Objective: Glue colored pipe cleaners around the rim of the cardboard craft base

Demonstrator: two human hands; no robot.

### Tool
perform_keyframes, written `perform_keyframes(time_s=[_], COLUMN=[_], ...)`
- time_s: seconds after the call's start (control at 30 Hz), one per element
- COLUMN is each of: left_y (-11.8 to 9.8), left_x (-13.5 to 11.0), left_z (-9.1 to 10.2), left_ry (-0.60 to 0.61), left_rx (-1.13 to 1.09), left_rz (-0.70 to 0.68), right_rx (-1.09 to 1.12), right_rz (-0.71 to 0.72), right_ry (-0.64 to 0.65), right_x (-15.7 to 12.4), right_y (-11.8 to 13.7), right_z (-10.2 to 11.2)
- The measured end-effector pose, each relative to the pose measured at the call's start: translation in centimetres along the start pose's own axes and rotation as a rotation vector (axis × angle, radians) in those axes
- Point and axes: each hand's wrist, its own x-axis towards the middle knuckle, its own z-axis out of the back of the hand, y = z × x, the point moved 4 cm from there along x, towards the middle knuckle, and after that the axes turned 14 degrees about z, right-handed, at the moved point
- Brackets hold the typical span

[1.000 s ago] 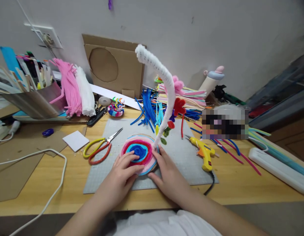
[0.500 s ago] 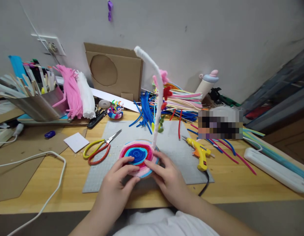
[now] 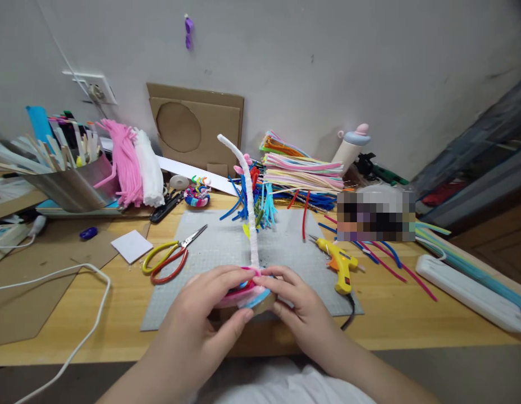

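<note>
Between my two hands is a round disc (image 3: 257, 298) covered with coiled pipe cleaners in blue, pink and red, tilted so its near edge shows. From its far side rises a white fuzzy stem (image 3: 251, 219), bent over to the left at the top. Small pink, red and green fuzzy pieces stand behind the stem. My left hand (image 3: 210, 306) grips the disc's left side, fingers over the top and thumb on the near edge. My right hand (image 3: 298, 300) pinches the right side, its fingertips by the stem's base. Both hands hide much of the coil.
A grey cutting mat (image 3: 168, 306) lies underneath. Scissors (image 3: 172, 259) are at left, a yellow glue gun (image 3: 340, 264) with its cord at right. Pipe cleaner bundles (image 3: 302, 171), a cardboard piece (image 3: 220, 123) and a metal holder of sticks (image 3: 75, 185) line the back. A power strip (image 3: 466, 292) sits right.
The disc has tipped and turned, and its stem now stands lower and further left. My left hand has reached across the top toward the stem's base, covering most of the coil.
</note>
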Motion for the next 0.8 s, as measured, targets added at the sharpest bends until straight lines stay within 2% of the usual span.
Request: perform_keyframes(time_s=[0.17,0.37,0.47,0.5,0.53,0.6,0.67,0.73,0.8], left_y=[-1.5,-1.3,-0.7,-0.6,-0.5,-0.6,-0.7,-0.8,-0.8], left_x=[1.3,1.9,1.9,1.9,1.9,2.0,2.2,2.4,2.5], left_z=[-0.2,-0.9,-1.1,-1.1,-1.1,-1.0,-0.9,-0.8,-0.9], left_ry=[0.11,0.021,-0.031,-0.053,-0.074,-0.109,-0.127,-0.126,-0.123], left_rx=[0.113,0.322,0.356,0.353,0.347,0.329,0.303,0.287,0.281], left_rz=[-0.217,-0.432,-0.464,-0.466,-0.47,-0.479,-0.487,-0.482,-0.466], right_rx=[0.034,-0.028,-0.181,-0.255,-0.335,-0.491,-0.601,-0.737,-0.822], right_rz=[0.009,-0.005,-0.024,-0.019,-0.019,-0.059,-0.242,-0.427,-0.511], right_ry=[0.042,0.08,0.143,0.12,0.06,-0.199,-0.451,-0.595,-0.693], right_x=[0.8,1.7,1.1,0.8,0.3,-0.9,-2.9,-4.8,-6.4], right_y=[-0.9,-0.4,-0.5,-0.9,-1.5,-3.1,-5.1,-6.5,-6.8], right_z=[1.0,2.2,3.2,3.9,5.0,8.2,11.9,15.6,18.6])
